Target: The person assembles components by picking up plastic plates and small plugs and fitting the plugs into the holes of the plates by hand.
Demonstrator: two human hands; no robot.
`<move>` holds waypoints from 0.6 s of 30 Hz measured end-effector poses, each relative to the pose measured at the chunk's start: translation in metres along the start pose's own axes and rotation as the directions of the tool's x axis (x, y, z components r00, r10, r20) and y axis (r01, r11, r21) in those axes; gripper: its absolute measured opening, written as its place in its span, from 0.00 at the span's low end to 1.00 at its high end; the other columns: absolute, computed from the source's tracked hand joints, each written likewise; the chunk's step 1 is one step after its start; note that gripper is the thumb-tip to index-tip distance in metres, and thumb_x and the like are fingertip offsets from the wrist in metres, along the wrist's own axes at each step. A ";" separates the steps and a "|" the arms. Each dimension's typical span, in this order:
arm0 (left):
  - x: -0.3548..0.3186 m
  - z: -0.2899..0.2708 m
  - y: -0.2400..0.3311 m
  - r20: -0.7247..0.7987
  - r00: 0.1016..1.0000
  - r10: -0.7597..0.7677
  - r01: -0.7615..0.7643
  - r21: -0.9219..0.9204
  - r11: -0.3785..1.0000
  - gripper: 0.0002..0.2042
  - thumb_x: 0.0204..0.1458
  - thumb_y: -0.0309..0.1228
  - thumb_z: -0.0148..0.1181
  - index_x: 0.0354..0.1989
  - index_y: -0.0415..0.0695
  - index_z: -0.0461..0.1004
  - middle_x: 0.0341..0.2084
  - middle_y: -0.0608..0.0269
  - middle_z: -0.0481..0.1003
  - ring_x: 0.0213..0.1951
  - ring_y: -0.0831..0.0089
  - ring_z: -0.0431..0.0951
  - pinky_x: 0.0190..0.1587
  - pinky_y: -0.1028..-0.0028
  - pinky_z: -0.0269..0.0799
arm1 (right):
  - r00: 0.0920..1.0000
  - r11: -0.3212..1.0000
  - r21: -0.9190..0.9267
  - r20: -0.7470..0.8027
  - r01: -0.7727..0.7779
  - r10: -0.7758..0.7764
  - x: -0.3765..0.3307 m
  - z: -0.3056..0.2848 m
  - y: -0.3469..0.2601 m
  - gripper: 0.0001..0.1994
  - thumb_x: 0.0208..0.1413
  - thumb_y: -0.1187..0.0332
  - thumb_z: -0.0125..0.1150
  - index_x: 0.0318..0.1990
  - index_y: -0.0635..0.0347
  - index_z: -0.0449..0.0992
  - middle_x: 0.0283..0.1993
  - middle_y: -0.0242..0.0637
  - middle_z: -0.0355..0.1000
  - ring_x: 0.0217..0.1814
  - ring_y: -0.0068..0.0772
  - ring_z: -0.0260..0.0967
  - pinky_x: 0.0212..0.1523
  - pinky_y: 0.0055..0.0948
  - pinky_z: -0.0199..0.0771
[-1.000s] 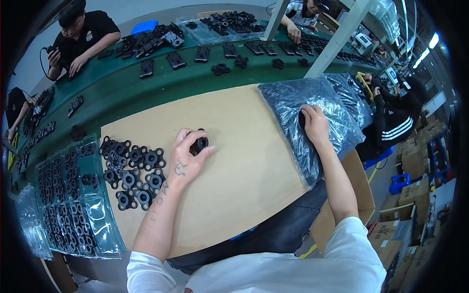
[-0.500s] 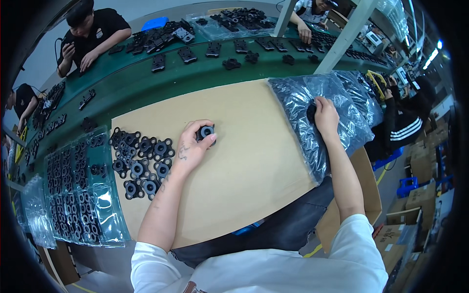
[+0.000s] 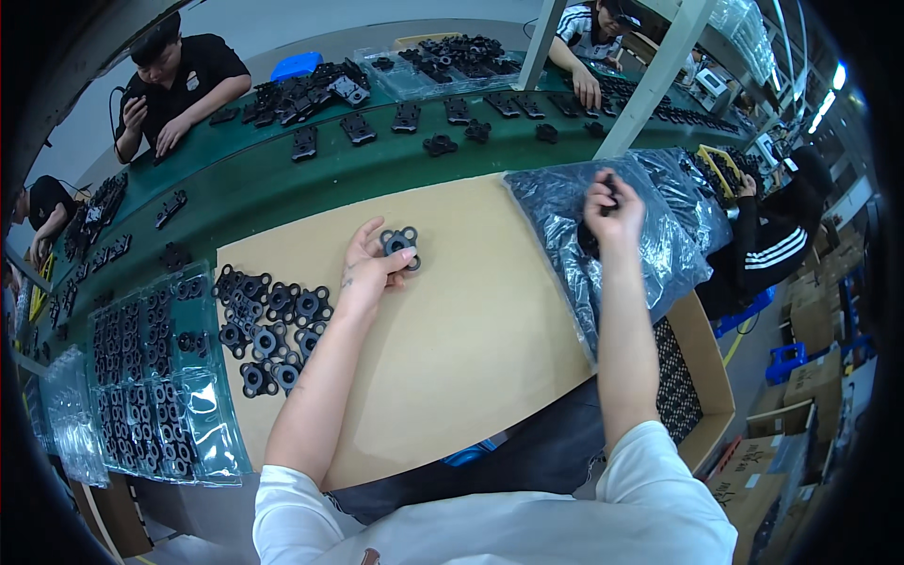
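Left hand: the left hand (image 3: 369, 264) is pinching a black eared part (image 3: 400, 245), thumb across the front, fingers behind, up off the board
That part: round hub in the middle, ring-shaped ears around it, held over the upper middle of the cardboard sheet (image 3: 461, 367)
Right hand: the right hand (image 3: 617, 212) has its fingers curled around a small black piece (image 3: 610, 191), just above the bag; too covered for me to make out its shape
Bag: big crinkly plastic bag (image 3: 664, 250), dark stuff inside, lying over the right end of the cardboard
Pile: a bunch of similar black parts (image 3: 266, 341) on the cardboard's left side, some overlapping, near the left forearm
Far left: clear plastic packs (image 3: 202, 400) with black parts in rows, just beside the sheet
By the right elbow: brown carton (image 3: 713, 381), small dark patterned bits inside
Behind it all: long green bench (image 3: 245, 193) with black parts strung along it, plus a co-worker in a black shirt (image 3: 202, 80) looking down, something dark in one hand
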State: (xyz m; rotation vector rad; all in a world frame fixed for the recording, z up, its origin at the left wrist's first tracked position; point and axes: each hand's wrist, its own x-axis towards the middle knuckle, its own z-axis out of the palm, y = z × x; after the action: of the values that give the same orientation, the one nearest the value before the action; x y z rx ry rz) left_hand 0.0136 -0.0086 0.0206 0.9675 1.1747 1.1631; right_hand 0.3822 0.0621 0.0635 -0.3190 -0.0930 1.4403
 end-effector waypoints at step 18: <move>0.010 -0.004 -0.024 0.226 0.960 0.168 -0.029 -0.514 0.857 0.28 0.41 0.13 0.61 0.51 0.43 0.58 0.42 0.46 0.72 0.34 0.64 0.77 0.29 0.76 0.74 | 0.632 0.643 -0.279 0.140 -0.714 0.762 -0.026 -0.019 0.212 0.09 0.60 0.70 0.48 0.45 0.63 0.70 0.33 0.39 0.67 0.26 0.21 0.61 0.10 0.13 0.52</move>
State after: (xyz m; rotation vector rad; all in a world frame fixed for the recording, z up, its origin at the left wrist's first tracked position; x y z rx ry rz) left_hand 0.0129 -0.0031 -0.0051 0.7471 0.5599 1.2939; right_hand 0.1808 0.0535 -0.0084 -0.3589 -0.3436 2.3216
